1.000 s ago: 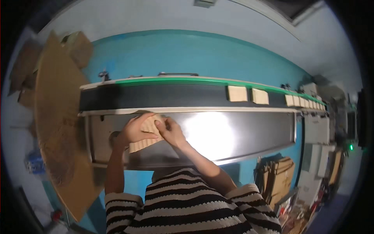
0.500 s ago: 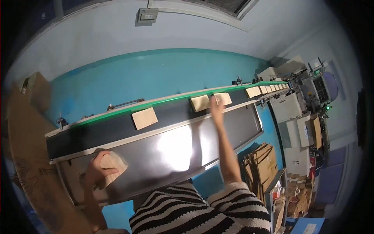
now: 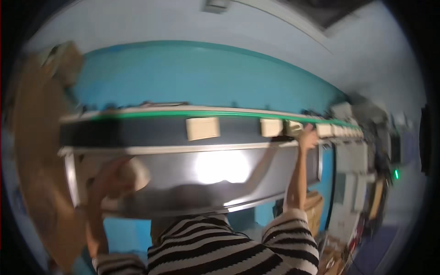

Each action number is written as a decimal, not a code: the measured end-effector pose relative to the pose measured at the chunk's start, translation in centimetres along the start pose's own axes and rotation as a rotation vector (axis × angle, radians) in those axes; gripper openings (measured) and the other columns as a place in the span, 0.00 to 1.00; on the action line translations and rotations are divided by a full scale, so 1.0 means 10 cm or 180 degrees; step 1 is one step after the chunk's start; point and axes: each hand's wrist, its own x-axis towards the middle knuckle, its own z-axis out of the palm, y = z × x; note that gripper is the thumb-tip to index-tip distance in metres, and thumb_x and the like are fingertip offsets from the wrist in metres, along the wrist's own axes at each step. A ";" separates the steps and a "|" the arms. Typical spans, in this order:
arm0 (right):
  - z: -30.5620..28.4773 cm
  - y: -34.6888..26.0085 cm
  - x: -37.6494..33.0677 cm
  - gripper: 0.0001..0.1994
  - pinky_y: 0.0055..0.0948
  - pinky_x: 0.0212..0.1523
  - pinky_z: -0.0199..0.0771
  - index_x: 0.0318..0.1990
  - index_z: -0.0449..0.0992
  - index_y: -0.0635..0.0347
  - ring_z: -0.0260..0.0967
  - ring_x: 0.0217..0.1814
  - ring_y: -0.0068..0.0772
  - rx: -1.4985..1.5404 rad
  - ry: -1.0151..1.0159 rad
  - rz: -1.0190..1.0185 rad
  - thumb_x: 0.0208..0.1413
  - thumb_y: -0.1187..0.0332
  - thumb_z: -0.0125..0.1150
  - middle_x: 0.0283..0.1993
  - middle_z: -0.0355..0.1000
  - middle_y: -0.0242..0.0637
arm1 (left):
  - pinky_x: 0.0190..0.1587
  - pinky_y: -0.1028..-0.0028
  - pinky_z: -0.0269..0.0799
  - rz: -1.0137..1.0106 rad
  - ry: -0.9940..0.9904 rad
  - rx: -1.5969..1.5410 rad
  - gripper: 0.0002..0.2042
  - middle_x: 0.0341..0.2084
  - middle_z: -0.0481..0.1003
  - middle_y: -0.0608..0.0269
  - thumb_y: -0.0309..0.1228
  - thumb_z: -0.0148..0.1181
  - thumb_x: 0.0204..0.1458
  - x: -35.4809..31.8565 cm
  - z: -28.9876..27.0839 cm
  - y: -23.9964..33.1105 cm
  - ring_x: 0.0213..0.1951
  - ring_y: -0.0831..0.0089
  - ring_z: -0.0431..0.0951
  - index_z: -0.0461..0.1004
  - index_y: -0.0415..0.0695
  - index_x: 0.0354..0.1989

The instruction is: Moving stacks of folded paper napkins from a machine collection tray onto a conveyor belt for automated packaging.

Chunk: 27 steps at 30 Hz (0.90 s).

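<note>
My left hand [image 3: 106, 179] is at the left end of the metal tray, closed around a tan paper packet [image 3: 135, 174]; both are blurred. With my right arm stretched forward, my right hand [image 3: 308, 136] reaches the conveyor belt. Its fingers close at the right edge of another tan packet [image 3: 294, 128], which looks tilted. Just left of that lies a flat packet [image 3: 271, 128], and farther left a separate flat packet [image 3: 203, 128]. All rest on the dark belt [image 3: 156, 131] beside its green guide strip.
A shiny metal tray [image 3: 174, 176] runs along the belt's near side. A large cardboard box [image 3: 41, 160] stands at the left. More packets [image 3: 324, 130] line the belt toward the machinery at right. Cardboard [image 3: 314, 208] is stacked beyond my right arm.
The view has turned, so the belt lies more level. My right hand has shifted from the left side of a packet to its right edge. My left hand still holds its packet.
</note>
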 end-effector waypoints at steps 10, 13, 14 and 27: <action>-3.41 -1.57 -3.22 0.31 0.39 0.47 0.74 0.54 0.70 0.73 0.74 0.50 0.48 0.4765 -0.3804 -0.2393 0.58 0.50 0.63 0.49 0.73 0.56 | 0.55 0.63 0.67 -0.0155 0.3257 -0.0568 0.25 0.48 0.70 0.52 0.34 0.71 0.46 -0.70 0.87 0.35 0.51 0.54 0.71 0.69 0.41 0.52; -3.42 -1.65 -3.43 0.27 0.36 0.43 0.74 0.53 0.71 0.70 0.74 0.44 0.42 0.4601 -0.2859 -0.2621 0.59 0.52 0.62 0.45 0.74 0.53 | 0.53 0.70 0.67 -0.0875 0.3890 -0.0749 0.20 0.43 0.70 0.56 0.28 0.68 0.52 -0.86 1.32 0.24 0.47 0.66 0.72 0.67 0.37 0.50; -3.37 -1.64 -3.46 0.25 0.34 0.43 0.73 0.53 0.71 0.69 0.74 0.42 0.40 0.4902 -0.3305 -0.2157 0.60 0.53 0.61 0.43 0.74 0.51 | 0.53 0.70 0.67 -0.0618 0.3995 -0.1316 0.19 0.42 0.70 0.58 0.29 0.67 0.54 -0.79 1.44 0.10 0.47 0.68 0.71 0.66 0.37 0.49; -2.84 -1.73 -2.79 0.29 0.25 0.34 0.75 0.49 0.68 0.70 0.72 0.32 0.29 0.5711 -0.4704 0.0438 0.60 0.47 0.61 0.35 0.73 0.40 | 0.55 0.64 0.67 -0.0378 0.2912 -0.1683 0.26 0.52 0.68 0.47 0.31 0.72 0.48 -0.41 1.42 0.30 0.50 0.62 0.71 0.65 0.35 0.51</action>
